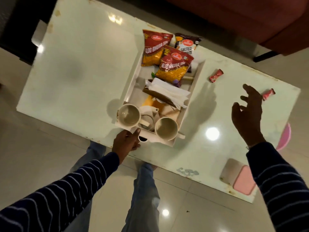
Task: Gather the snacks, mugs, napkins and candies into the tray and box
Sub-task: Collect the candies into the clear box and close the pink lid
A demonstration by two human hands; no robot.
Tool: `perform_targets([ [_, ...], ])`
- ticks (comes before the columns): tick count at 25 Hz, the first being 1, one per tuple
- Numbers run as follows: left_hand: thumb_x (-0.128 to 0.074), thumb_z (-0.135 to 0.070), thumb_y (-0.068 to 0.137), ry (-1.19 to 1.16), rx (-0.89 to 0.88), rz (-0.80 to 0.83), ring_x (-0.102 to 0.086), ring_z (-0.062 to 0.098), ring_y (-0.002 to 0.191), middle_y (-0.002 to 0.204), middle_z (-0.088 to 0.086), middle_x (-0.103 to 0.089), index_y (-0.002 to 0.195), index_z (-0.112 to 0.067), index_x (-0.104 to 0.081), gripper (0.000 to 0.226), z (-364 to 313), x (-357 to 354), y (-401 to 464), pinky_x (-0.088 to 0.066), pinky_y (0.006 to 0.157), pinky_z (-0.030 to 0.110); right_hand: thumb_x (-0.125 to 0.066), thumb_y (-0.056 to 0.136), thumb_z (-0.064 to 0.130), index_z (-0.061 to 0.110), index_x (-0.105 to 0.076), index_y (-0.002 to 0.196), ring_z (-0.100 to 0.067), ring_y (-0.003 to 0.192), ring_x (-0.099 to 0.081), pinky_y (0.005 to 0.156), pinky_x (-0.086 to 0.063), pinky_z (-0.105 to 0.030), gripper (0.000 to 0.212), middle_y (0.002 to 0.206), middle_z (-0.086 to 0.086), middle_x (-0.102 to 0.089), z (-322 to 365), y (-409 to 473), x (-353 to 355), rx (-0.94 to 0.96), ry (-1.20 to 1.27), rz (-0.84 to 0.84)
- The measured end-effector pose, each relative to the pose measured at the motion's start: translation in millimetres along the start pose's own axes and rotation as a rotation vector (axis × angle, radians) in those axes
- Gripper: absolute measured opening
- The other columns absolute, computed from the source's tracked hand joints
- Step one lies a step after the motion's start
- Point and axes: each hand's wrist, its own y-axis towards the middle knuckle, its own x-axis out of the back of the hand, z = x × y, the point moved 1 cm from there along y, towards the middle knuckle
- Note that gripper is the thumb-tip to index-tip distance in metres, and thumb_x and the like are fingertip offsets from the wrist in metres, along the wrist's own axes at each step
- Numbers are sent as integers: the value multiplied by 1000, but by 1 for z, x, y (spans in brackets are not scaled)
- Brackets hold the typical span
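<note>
A white tray (132, 84) sits mid-table. It holds two red snack packets (154, 47) (173, 66), a dark peanut packet (188, 44), white napkins (168, 91), a small teapot (148, 114) and two cream mugs (128, 115) (166, 128). My left hand (127, 142) grips the tray's near edge by the left mug. My right hand (247, 111) hovers open above the table, fingers spread, close to a red candy (268, 94). A second red candy (216, 75) lies to the right of the tray. A pink-lidded box (237, 179) stands at the near right corner.
The glossy white table (83, 72) reflects ceiling lights. A brown sofa (250, 19) runs along the far side. A dark piece of furniture (25, 22) is at far left. A pink object (284, 139) shows under my right wrist. My legs stand at the near edge.
</note>
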Motion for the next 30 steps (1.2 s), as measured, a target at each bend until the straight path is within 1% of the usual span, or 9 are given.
perform_targets([
  [2,-62,-62,87,151,11,-28,-75,26,66,79,10,-76,95,-14,-67,48,11,-8,-13,-62,62,37,-56,89,0,20,-40,144,-23,115,-57,75,-48,-15,61,146,-5,-44,-36,-39,43,-128,-11,-104],
  [4,-56,-64,89,293,1,5,-72,25,61,80,8,-76,93,-14,-66,52,23,-13,-28,-57,57,34,-60,88,-1,14,-42,143,-30,113,-58,79,-53,-27,59,144,-9,-47,-62,-77,73,-273,-26,-164],
  [7,-57,-65,85,519,-80,131,-71,20,66,81,2,-74,88,-17,-64,48,36,-39,-59,-53,56,26,-65,88,5,12,-41,143,-34,119,-55,100,-48,-48,60,143,-15,-46,-85,-136,106,-502,-25,-151],
  [10,-70,-49,86,727,-169,305,-68,11,73,79,-4,-70,84,-21,-64,29,46,-86,-87,-51,64,25,-72,87,24,15,-37,147,-34,135,-43,112,-37,-44,70,150,-14,-38,-90,-183,110,-622,-41,-56],
  [13,-78,-45,79,777,-262,494,-68,8,77,82,-5,-72,87,-23,-66,26,49,-131,-104,-56,69,25,-77,78,49,34,-27,150,-40,139,-36,105,-39,-53,89,161,-8,-20,-85,-213,91,-763,-136,101],
  [16,-78,-56,72,843,-291,625,-68,4,77,89,-12,-71,97,-32,-64,37,40,-162,-109,-58,69,25,-79,75,49,48,-14,150,-48,136,-37,99,-43,-58,99,165,-7,-7,-88,-229,68,-905,-169,157],
  [19,-73,-68,65,886,-328,696,-66,-2,77,95,-22,-68,103,-43,-57,49,32,-173,-105,-58,70,21,-79,76,41,48,-5,150,-48,137,-36,100,-42,-61,105,164,-8,-13,-93,-234,50,-814,-163,171],
  [24,-78,-63,63,966,-410,714,-62,2,96,117,-24,-60,121,-49,-45,68,12,-175,-99,-54,82,26,-79,76,29,42,-14,150,-47,120,-53,90,-52,-57,100,149,-12,-35,-89,-227,42,-813,-151,55],
  [30,-88,-38,66,947,-683,640,-36,14,143,162,-12,-19,153,-39,-7,118,-13,-209,-102,-45,109,34,-79,70,55,47,-17,148,-35,109,-62,76,-52,-37,100,138,-7,-44,-51,-205,38,-711,-70,79],
])
